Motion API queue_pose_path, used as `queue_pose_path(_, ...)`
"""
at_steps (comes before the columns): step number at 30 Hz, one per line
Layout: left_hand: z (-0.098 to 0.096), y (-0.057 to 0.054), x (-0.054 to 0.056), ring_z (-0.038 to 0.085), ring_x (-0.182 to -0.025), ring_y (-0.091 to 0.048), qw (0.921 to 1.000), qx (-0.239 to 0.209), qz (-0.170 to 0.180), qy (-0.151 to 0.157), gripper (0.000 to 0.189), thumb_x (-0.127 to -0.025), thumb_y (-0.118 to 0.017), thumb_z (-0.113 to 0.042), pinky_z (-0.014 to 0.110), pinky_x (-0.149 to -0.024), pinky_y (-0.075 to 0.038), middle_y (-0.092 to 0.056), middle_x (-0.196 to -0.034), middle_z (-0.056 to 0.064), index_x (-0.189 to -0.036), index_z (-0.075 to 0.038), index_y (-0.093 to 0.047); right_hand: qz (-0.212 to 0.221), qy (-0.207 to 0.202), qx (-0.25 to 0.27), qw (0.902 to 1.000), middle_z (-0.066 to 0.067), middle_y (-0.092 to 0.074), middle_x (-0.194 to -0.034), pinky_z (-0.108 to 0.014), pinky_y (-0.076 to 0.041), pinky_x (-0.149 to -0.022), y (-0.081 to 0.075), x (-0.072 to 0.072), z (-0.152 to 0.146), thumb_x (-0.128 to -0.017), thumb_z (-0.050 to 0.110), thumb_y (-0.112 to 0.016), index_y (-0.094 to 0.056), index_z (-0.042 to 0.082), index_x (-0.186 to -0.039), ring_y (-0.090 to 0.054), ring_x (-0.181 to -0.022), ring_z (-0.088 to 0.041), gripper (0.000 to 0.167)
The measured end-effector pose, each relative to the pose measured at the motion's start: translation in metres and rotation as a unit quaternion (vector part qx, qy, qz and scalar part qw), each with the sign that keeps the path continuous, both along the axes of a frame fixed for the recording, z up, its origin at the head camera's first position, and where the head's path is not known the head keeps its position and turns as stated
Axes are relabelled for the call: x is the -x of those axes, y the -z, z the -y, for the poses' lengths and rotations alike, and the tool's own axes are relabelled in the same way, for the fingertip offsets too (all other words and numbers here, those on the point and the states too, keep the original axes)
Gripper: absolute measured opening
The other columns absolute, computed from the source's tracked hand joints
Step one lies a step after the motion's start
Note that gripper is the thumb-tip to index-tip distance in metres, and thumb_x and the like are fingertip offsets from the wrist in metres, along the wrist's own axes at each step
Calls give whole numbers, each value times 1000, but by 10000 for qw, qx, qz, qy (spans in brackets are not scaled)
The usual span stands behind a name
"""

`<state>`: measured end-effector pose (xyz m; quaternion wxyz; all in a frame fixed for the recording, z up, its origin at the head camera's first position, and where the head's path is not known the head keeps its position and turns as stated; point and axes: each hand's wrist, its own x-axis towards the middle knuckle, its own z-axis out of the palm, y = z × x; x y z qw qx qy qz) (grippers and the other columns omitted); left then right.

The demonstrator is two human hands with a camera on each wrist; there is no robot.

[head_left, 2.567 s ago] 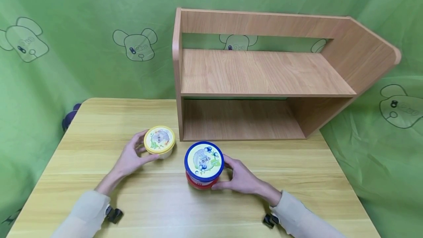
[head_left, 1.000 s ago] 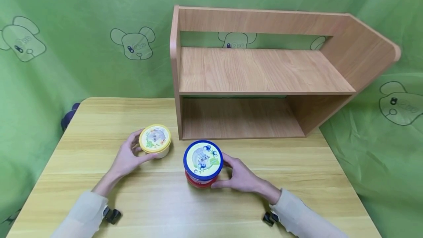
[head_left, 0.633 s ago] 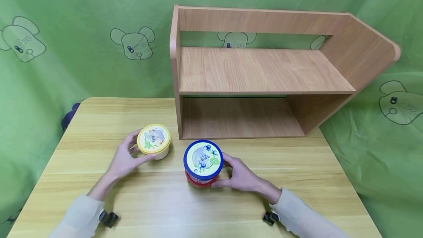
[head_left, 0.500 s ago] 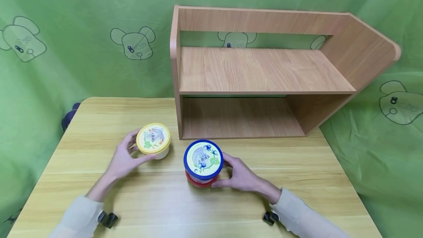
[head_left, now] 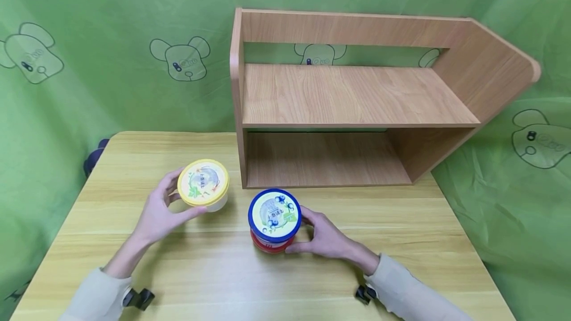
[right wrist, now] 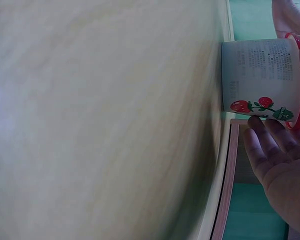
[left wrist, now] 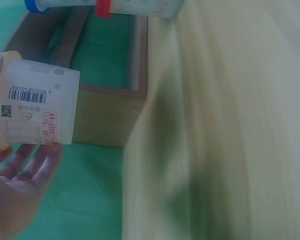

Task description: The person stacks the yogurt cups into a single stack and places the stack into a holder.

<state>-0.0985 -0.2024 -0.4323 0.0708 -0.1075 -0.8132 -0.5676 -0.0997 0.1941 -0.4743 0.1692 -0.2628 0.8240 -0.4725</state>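
Note:
My left hand [head_left: 156, 214] grips a tub with a yellow lid [head_left: 203, 183], thumb on its near side and fingers behind. In the left wrist view that white tub [left wrist: 37, 105], with a barcode, hangs clear of the table. To the right stands a stack of two tubs: a blue-lidded tub [head_left: 274, 215] with blueberry pictures on top, a red-lidded tub [head_left: 269, 247] below. My right hand [head_left: 327, 239] holds the lower one from the right. Strawberries show on that red-lidded tub [right wrist: 262, 75] in the right wrist view, its base at the tabletop.
A two-level wooden shelf [head_left: 357, 95] stands at the back right of the wooden table [head_left: 250, 291]. Its left side panel [head_left: 239, 113] rises just behind the tubs. A green curtain [head_left: 111, 88] with bear outlines hangs behind and at both sides.
The left hand has raised the yellow-lidded tub off the table and moved it slightly left, toward the camera. The right hand and the stack have stayed in place.

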Motion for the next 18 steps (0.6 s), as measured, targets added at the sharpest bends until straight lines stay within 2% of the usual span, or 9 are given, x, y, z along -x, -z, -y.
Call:
queue_pose_path(3,0,-7,-2,-6,-121,-58,10000,-18,-68,0,91,-75,-93,-3,9,-94,-53,-60,-136,-21,-154,-6,-47,17,14,-7,10000,8,-59,-155,-59,-46,-121,0,0,0,-81,35,-93,-46,29,-157,-57,-144,-23,89)
queue_pose_path(5,-1,-11,-4,-6,-121,-59,9999,-67,-137,27,91,-74,-92,-1,10,-95,-53,-60,-135,-24,-154,-6,-47,4,18,-10,10000,8,-59,-155,-60,-46,-121,0,0,0,-81,34,-93,-46,29,-156,-57,-144,-23,89)
queue_pose_path(18,-6,-37,-12,-3,-124,-61,9979,-378,-504,178,94,-71,-90,9,12,-95,-55,-63,-138,-21,-153,-3,-47,-83,-19,-9,10000,7,-59,-155,-59,-47,-120,0,0,0,-81,35,-93,-45,28,-157,-57,-143,-23,90)
